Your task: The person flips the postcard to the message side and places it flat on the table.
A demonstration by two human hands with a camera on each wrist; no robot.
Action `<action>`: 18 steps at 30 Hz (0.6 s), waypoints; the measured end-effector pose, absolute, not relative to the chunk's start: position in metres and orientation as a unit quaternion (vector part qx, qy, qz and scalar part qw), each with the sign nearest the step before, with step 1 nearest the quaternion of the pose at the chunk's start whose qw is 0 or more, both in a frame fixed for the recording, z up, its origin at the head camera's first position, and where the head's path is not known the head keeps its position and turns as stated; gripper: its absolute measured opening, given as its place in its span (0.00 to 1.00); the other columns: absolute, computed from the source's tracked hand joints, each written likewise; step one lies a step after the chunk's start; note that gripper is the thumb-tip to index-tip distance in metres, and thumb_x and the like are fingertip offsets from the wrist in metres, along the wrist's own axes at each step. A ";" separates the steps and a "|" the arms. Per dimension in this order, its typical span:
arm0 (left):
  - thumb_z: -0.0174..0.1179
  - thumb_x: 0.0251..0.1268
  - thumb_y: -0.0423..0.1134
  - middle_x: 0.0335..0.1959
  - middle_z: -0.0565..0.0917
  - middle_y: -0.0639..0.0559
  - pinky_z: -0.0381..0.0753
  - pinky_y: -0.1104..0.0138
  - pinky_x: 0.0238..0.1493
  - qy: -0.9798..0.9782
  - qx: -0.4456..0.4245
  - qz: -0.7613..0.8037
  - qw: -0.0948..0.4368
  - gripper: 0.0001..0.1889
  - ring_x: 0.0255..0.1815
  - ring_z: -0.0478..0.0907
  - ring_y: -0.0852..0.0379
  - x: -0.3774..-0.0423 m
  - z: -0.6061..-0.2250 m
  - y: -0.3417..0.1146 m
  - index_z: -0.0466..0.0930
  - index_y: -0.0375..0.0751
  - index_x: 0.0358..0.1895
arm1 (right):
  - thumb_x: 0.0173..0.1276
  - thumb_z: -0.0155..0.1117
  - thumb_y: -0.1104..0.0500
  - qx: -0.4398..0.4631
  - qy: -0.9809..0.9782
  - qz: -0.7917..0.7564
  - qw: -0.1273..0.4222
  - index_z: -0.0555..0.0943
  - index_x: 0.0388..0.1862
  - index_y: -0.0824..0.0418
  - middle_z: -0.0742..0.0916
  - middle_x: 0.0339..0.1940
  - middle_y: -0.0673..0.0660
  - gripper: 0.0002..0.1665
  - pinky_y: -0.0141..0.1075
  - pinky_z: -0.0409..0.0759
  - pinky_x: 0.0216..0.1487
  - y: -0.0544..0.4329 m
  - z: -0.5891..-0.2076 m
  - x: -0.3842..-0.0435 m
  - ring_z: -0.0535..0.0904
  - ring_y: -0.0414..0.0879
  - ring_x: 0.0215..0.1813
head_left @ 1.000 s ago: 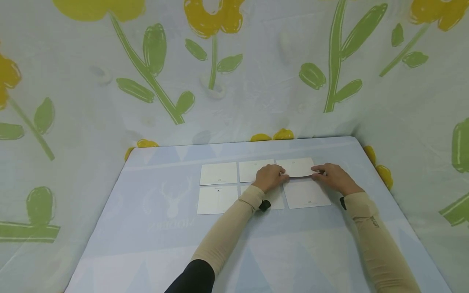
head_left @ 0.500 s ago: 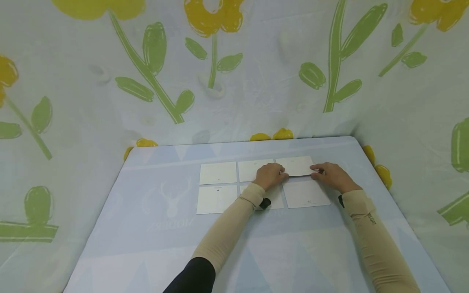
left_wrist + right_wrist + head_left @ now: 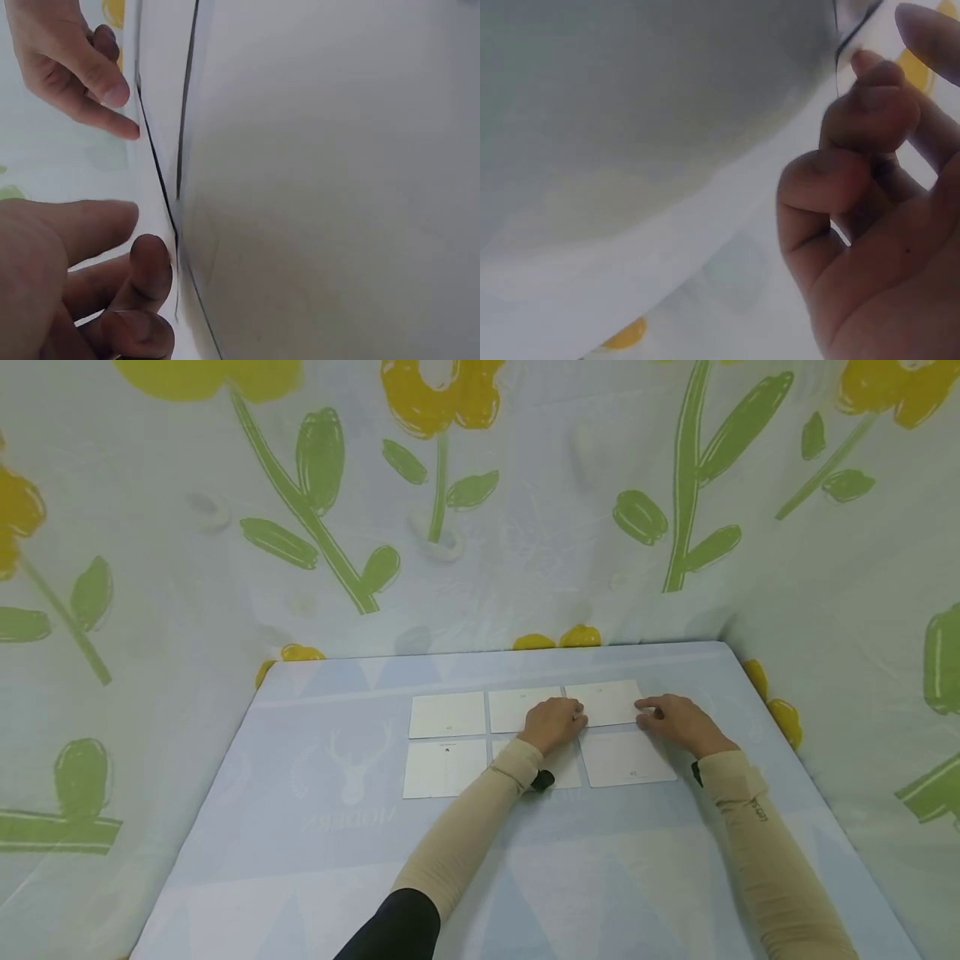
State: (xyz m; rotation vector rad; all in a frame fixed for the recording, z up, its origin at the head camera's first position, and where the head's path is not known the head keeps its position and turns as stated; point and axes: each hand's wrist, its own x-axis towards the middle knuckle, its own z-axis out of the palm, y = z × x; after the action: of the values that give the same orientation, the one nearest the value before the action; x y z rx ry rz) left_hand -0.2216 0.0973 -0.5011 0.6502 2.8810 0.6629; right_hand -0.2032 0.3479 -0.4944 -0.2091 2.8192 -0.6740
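A white rectangular card (image 3: 606, 703) lies flat at the back right of a block of similar cards. My left hand (image 3: 552, 724) is at its left edge, fingers partly bent and thumb apart from them in the left wrist view. At the card's right edge is my right hand (image 3: 681, 724), its index finger and thumb spread apart and its other fingers curled in. In front lies another white card (image 3: 628, 758) with a small dark mark. My left hand and sleeve partly cover the middle cards (image 3: 517, 706).
Two more white cards, a rear one (image 3: 447, 715) and a front one (image 3: 444, 770), lie to the left. The pale blue patterned table (image 3: 300, 860) ends at a flower-printed curtain (image 3: 525, 568) behind and at both sides.
The rear right card's front edge, slightly raised earlier, has come down flat on the table. My fingers have loosened from its sides; both hands stay almost in place.
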 end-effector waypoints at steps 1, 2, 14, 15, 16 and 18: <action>0.57 0.76 0.46 0.53 0.87 0.56 0.81 0.66 0.49 0.949 0.215 0.221 0.058 0.17 0.53 0.83 0.58 -0.222 -0.502 0.097 0.84 0.47 0.60 | 0.77 0.61 0.53 -0.075 0.964 -0.229 0.108 0.75 0.68 0.69 0.82 0.48 0.67 0.28 0.55 0.76 0.50 0.348 -0.496 -0.203 0.76 0.58 0.46; 0.57 0.76 0.47 0.51 0.88 0.56 0.81 0.66 0.46 0.948 0.216 0.225 0.057 0.17 0.51 0.84 0.59 -0.221 -0.502 0.096 0.84 0.47 0.61 | 0.77 0.61 0.53 -0.078 0.965 -0.230 0.097 0.75 0.69 0.69 0.82 0.46 0.67 0.29 0.55 0.76 0.49 0.348 -0.497 -0.201 0.76 0.57 0.45; 0.56 0.77 0.48 0.42 0.87 0.53 0.78 0.69 0.30 0.940 0.263 0.183 -0.118 0.18 0.36 0.81 0.58 -0.211 -0.477 0.054 0.82 0.45 0.61 | 0.81 0.53 0.47 -0.085 0.953 -0.265 -0.122 0.65 0.74 0.69 0.65 0.71 0.77 0.33 0.70 0.65 0.59 0.353 -0.487 -0.168 0.64 0.76 0.65; 0.56 0.77 0.49 0.45 0.87 0.52 0.80 0.67 0.32 0.938 0.266 0.168 -0.145 0.18 0.39 0.82 0.56 -0.209 -0.473 0.048 0.83 0.45 0.61 | 0.82 0.52 0.47 -0.083 0.950 -0.270 -0.135 0.64 0.74 0.69 0.63 0.72 0.77 0.34 0.71 0.61 0.61 0.353 -0.484 -0.165 0.61 0.78 0.67; 0.56 0.76 0.50 0.46 0.86 0.51 0.81 0.65 0.35 0.935 0.268 0.154 -0.173 0.19 0.42 0.82 0.54 -0.207 -0.470 0.042 0.83 0.45 0.60 | 0.82 0.51 0.46 -0.081 0.947 -0.273 -0.146 0.63 0.74 0.70 0.61 0.74 0.77 0.35 0.72 0.58 0.62 0.353 -0.482 -0.163 0.58 0.79 0.69; 0.57 0.76 0.51 0.51 0.85 0.48 0.82 0.60 0.41 0.929 0.265 0.135 -0.221 0.20 0.47 0.82 0.50 -0.202 -0.463 0.030 0.83 0.44 0.60 | 0.83 0.48 0.45 -0.075 0.946 -0.270 -0.162 0.60 0.76 0.70 0.57 0.77 0.77 0.37 0.74 0.52 0.65 0.353 -0.478 -0.158 0.54 0.80 0.71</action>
State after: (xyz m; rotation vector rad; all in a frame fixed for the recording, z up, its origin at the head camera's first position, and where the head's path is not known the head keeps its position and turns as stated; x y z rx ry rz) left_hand -0.2024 0.0298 -0.4632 0.9753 3.4159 0.4965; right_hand -0.1580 0.3531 -0.4776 -0.2641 3.3241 -0.9494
